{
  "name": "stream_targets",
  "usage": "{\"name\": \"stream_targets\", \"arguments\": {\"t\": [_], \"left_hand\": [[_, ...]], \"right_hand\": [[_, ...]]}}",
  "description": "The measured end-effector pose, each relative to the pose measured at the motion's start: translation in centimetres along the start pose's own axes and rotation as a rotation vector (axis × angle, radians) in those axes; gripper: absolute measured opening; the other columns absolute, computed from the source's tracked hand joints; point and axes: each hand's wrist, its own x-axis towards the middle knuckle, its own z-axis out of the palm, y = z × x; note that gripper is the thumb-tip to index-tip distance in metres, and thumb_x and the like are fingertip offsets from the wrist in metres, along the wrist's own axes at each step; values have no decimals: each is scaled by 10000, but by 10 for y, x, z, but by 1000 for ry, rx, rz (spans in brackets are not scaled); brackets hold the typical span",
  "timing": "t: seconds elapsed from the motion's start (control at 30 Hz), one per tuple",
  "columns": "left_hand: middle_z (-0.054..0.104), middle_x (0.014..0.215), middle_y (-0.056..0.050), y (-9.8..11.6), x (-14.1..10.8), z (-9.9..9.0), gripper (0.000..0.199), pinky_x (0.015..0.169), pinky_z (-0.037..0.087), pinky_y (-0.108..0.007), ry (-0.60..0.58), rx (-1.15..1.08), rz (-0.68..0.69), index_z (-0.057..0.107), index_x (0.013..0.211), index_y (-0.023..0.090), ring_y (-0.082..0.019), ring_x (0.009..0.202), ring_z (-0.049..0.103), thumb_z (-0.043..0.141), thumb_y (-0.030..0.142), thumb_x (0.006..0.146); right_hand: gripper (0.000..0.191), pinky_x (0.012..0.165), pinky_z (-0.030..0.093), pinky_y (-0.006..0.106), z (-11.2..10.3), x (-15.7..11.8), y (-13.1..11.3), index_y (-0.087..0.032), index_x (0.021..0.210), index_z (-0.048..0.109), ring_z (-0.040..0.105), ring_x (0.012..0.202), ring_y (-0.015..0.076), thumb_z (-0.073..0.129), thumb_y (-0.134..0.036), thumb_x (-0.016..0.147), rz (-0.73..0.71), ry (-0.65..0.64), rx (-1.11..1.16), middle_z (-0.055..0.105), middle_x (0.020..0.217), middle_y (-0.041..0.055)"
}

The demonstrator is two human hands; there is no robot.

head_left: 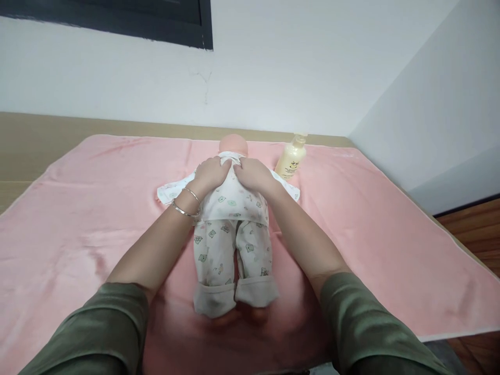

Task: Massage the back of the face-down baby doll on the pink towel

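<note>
A baby doll lies on a pink cloth, its head toward the wall and its feet toward me. It wears a white patterned top and matching trousers with turned-up cuffs; its sleeves spread out to both sides. My left hand, with silver bangles on the wrist, rests on the upper left of the top. My right hand rests on the upper right. Both thumbs point inward near the middle, below the collar. The other fingers are partly hidden, curving over the doll's shoulders.
A pale yellow pump bottle is on the cloth, just right of the doll's shoulder. Behind the cloth runs a wooden surface against a white wall. A dark frame is at the upper left. Brown wood shows at the far right.
</note>
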Motion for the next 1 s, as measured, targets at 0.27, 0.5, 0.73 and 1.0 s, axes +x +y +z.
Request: {"name": "stream_targets", "arguments": {"t": [0.27, 0.5, 0.73, 1.0], "left_hand": [[645, 1348, -246, 20, -15, 2, 454, 1091, 461, -461, 22, 157, 132, 606, 1311, 86, -365, 1288, 589, 351, 269, 983], [717, 1259, -228, -9, 13, 9, 544, 1009, 506, -439, 77, -52, 41, 685, 1168, 105, -348, 1170, 661, 252, 388, 1000], [678, 1345, -219, 4, 3, 10, 517, 1106, 455, -506, 82, 45, 24, 663, 1251, 139, -361, 1263, 616, 278, 378, 1002], [685, 1303, -216, 11, -4, 3, 442, 1033, 501, -473, 49, 66, 102, 663, 1237, 123, -367, 1232, 626, 361, 270, 950]], "right_hand": [[659, 1022, 481, 436, 6, 18, 25, -93, 1342, 638, 654, 1248, 366, 271, -570, 1072, 69, 9, 78, 686, 1379, 213], [540, 1143, 402, 536, 11, -5, -15, -32, 1453, 494, 515, 1389, 388, 313, -380, 1083, 27, 82, -106, 561, 1509, 256], [587, 1080, 462, 486, 10, 15, 13, -72, 1394, 578, 613, 1297, 375, 307, -469, 1057, 50, 32, 46, 645, 1430, 227], [660, 1057, 476, 482, 19, 30, 32, -103, 1370, 609, 645, 1261, 386, 314, -593, 1041, 50, 81, 95, 679, 1393, 202]]}}
